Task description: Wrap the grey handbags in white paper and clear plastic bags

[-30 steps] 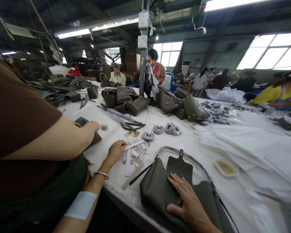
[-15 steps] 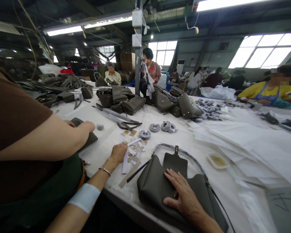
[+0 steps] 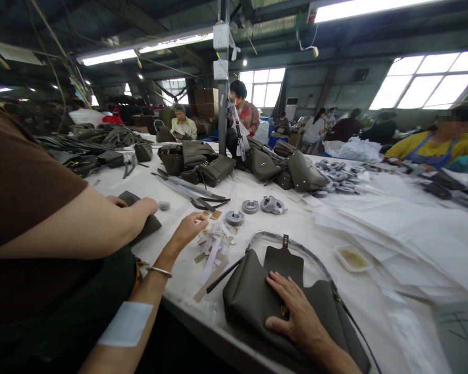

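Observation:
My right hand (image 3: 294,309) lies with spread fingers on the front of a dark grey-green handbag (image 3: 249,291), whose flap (image 3: 284,263) is raised. A wrapped handle (image 3: 314,254) arches behind the bag. My left hand (image 3: 191,227) is held over the white table (image 3: 296,218), just above a pile of white and tan paper and plastic scraps (image 3: 214,246). Its fingers are bent together at the tips; anything between them is too small to make out. Grey coiled straps (image 3: 234,217) lie just beyond it.
At the left a co-worker's arm (image 3: 105,221) reaches over another dark piece (image 3: 150,228). Piled bags (image 3: 214,169) and a post (image 3: 222,104) stand farther back. To the right are a shallow dish (image 3: 352,258) and white sheets (image 3: 421,228).
My left hand has lifted from the scraps and moved slightly up and away, and the white strips there have shifted. My right hand stays on the bag.

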`<state>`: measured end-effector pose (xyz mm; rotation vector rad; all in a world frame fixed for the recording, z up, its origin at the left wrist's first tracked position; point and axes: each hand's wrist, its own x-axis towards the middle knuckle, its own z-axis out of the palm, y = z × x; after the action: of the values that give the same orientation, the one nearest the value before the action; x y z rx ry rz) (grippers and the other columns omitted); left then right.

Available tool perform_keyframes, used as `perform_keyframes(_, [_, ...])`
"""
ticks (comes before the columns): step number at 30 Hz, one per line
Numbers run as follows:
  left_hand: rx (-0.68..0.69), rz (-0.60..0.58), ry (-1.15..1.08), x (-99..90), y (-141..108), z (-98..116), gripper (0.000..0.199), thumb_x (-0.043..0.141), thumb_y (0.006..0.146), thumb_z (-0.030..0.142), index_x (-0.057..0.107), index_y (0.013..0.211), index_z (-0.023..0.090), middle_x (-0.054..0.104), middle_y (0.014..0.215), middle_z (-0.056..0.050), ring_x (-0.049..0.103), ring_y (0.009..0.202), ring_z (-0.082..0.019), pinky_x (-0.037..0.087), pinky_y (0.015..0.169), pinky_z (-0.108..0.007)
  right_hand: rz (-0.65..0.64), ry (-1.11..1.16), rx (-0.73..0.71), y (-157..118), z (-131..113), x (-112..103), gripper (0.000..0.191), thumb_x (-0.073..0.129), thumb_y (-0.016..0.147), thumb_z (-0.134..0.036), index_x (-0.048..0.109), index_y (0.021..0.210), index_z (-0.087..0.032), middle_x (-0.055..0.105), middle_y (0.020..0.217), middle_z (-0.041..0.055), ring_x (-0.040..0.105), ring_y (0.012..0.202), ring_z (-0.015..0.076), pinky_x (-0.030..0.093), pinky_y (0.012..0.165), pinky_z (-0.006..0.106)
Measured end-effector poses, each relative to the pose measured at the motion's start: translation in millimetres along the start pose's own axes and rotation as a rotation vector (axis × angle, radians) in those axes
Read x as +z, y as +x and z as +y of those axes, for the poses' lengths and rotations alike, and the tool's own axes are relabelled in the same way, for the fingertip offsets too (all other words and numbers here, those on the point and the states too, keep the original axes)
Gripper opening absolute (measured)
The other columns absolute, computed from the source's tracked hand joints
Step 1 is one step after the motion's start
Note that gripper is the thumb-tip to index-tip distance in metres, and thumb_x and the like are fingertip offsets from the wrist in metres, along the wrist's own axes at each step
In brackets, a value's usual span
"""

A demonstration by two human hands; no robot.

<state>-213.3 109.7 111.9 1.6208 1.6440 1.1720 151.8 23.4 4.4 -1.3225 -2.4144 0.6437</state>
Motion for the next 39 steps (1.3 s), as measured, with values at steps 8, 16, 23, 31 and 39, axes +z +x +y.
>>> perform_keyframes(8, [0.030,-0.026,-0.231,17.7,-7,19,0.031,0.059,0.074,0.048,0.059,0.070,0.017,0.065,0.071,-0.002,0.062,0.073,-0.017,0.050,0.072,-0.030,0.030,-0.007,-0.010,-1,3,2,0.085,0.069,0.073,-0.067,0.049,0.143,-0.022,0.042,0.151,0.0134,0.036,0.140,0.0351,0.021,0.118,0.057])
perform_keyframes(16, [0.017,0.229,0.050,13.9,1,7,0.017,0.054,0.080,0.033,0.056,0.087,0.018,0.066,0.085,-0.007,0.063,0.090,-0.024,0.050,0.084,-0.038,-0.001,0.005,-0.002,-1,-2,-4,0.086,0.068,0.073,-0.068,0.048,0.143,-0.022,0.040,0.152,0.0132,0.034,0.141,0.0339,0.019,0.119,0.056])
perform_keyframes(23, [0.377,-0.162,0.262,71.1,-64,50,0.029,0.054,0.090,0.031,0.063,0.116,0.022,0.066,0.123,-0.005,0.058,0.117,-0.020,0.041,0.106,-0.035,-0.003,0.009,-0.001,1,-10,-8,0.090,0.074,0.068,-0.067,0.048,0.143,-0.023,0.041,0.152,0.0138,0.036,0.141,0.0329,0.018,0.119,0.056])
perform_keyframes(31, [0.893,-0.330,0.745,157.3,-140,-15,0.068,0.054,0.090,0.050,0.036,0.148,0.019,0.048,0.147,-0.011,0.047,0.133,-0.025,0.037,0.110,-0.041,-0.101,-0.048,0.025,-3,-16,-33,0.096,0.073,0.069,-0.067,0.044,0.145,-0.017,0.041,0.151,0.0151,0.035,0.141,0.0304,0.016,0.121,0.050])
perform_keyframes(39, [1.052,-0.066,0.810,167.0,-136,-17,0.062,0.048,0.095,0.047,0.035,0.149,0.020,0.058,0.138,-0.009,0.056,0.123,-0.023,0.041,0.103,-0.036,-0.025,-0.163,0.115,-31,4,-54,0.071,0.051,0.088,-0.066,0.045,0.145,-0.025,0.043,0.151,0.0100,0.037,0.140,0.0278,0.016,0.120,0.048])
